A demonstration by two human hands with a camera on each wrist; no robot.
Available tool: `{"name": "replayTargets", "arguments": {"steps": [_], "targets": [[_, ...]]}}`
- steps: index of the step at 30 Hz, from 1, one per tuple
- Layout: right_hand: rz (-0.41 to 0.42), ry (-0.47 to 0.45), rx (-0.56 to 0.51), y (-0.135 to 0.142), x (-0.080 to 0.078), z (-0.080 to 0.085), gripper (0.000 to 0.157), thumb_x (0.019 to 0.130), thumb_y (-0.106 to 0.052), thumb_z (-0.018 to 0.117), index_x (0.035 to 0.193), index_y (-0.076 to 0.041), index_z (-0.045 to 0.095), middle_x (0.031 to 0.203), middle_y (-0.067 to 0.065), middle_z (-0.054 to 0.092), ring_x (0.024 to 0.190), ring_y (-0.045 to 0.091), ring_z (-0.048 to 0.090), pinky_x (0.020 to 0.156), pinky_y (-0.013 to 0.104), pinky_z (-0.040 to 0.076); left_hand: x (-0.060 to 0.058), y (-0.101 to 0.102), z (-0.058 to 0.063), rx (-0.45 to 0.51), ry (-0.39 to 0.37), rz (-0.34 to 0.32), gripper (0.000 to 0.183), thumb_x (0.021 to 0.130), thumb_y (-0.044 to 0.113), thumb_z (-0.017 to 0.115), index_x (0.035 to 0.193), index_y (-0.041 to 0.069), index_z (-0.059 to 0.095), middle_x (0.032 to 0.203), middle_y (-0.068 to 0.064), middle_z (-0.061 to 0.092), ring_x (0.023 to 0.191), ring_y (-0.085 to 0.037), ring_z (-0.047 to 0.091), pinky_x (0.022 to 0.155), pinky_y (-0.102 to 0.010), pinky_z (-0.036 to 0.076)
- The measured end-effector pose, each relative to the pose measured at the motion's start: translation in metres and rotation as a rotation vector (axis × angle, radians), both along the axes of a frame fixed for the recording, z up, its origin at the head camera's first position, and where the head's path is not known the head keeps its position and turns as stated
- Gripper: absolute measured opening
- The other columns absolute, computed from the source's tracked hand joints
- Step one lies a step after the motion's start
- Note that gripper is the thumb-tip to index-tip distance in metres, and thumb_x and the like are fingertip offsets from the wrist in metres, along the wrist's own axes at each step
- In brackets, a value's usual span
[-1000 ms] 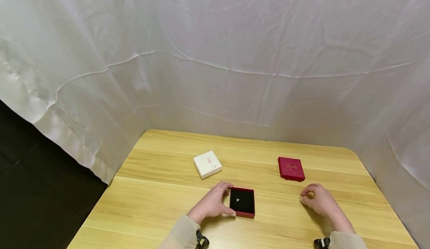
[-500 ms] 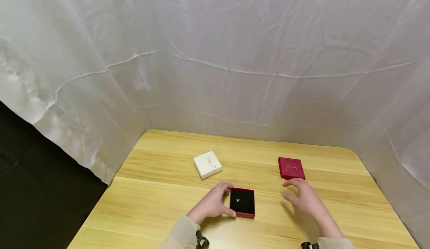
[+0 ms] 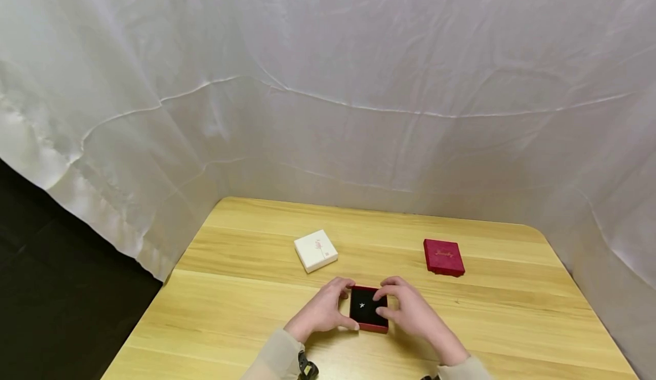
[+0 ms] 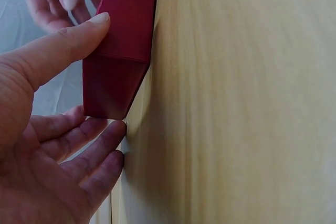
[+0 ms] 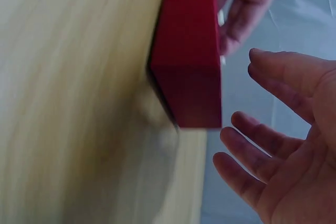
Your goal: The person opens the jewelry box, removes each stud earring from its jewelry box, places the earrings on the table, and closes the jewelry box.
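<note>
An uncovered red jewelry box (image 3: 373,329) with a black insert sits on the table in the head view. A small silver star-shaped piece (image 3: 361,305) lies on the left part of the insert. My left hand (image 3: 323,309) holds the box at its left side, the thumb on the near wall and the fingers around the far corner. My right hand (image 3: 410,309) hovers over the box's right edge, fingers parted and holding nothing. From the right wrist view, the fingers (image 5: 252,148) stand apart from the red box wall (image 5: 189,24).
A white square box (image 3: 316,251) with pink print sits behind and left of the jewelry box. Farther right lies a dark red lid (image 3: 443,257) with gold lettering. Both rest on the wooden table (image 3: 246,243), with a pale curtain (image 3: 359,141) hanging behind it.
My right hand has moved left across the table, from in front of the dark red lid to over the jewelry box. The left hand and the box have stayed put.
</note>
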State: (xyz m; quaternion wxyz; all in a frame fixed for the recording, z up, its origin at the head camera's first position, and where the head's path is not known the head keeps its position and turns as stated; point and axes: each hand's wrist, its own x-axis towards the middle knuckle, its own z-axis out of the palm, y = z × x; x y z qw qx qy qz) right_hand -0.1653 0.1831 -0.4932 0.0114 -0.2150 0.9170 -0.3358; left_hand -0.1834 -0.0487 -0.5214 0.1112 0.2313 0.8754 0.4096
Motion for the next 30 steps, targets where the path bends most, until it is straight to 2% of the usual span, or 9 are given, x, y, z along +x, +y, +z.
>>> {"name": "replayTargets", "arguments": {"steps": [5, 15, 19, 30], "targets": [[0.053, -0.021, 0.006, -0.013, -0.005, -0.006, 0.012, 0.084, -0.013, 0.078, 0.094, -0.016, 0.072, 0.118, 0.012, 0.057, 0.107, 0.032, 0.055, 0.092, 0.054, 0.047, 0.000, 0.000, 0.001, 0.006, 0.002, -0.009, 0.083, 0.067, 0.025, 0.092, 0.135, 0.004, 0.051, 0.127, -0.006, 0.054, 0.108, -0.019, 0.058, 0.093, -0.031, 0.049], [0.062, -0.045, 0.011, -0.024, -0.010, -0.012, 0.014, 0.083, -0.009, 0.078, 0.095, -0.014, 0.073, 0.117, 0.011, 0.057, 0.106, 0.034, 0.056, 0.091, 0.055, 0.047, -0.001, -0.001, -0.001, 0.007, -0.004, -0.008, 0.084, 0.068, 0.026, 0.092, 0.137, 0.004, 0.049, 0.129, -0.005, 0.053, 0.109, -0.020, 0.058, 0.093, -0.032, 0.049], [0.069, -0.032, 0.056, -0.026, -0.011, -0.014, 0.017, 0.081, -0.008, 0.079, 0.096, -0.014, 0.074, 0.118, 0.011, 0.058, 0.107, 0.033, 0.056, 0.092, 0.053, 0.048, -0.002, -0.001, -0.002, 0.008, -0.002, -0.007, 0.083, 0.068, 0.025, 0.092, 0.137, 0.004, 0.050, 0.129, -0.005, 0.053, 0.109, -0.021, 0.058, 0.093, -0.032, 0.049], [0.021, -0.023, 0.126, -0.029, -0.013, -0.019, 0.020, 0.079, -0.011, 0.081, 0.098, -0.017, 0.076, 0.117, 0.008, 0.060, 0.105, 0.029, 0.058, 0.089, 0.051, 0.049, -0.001, 0.000, -0.003, 0.017, 0.006, -0.012, 0.083, 0.067, 0.024, 0.092, 0.135, 0.003, 0.050, 0.127, -0.005, 0.054, 0.109, -0.022, 0.058, 0.094, -0.032, 0.048]]}}
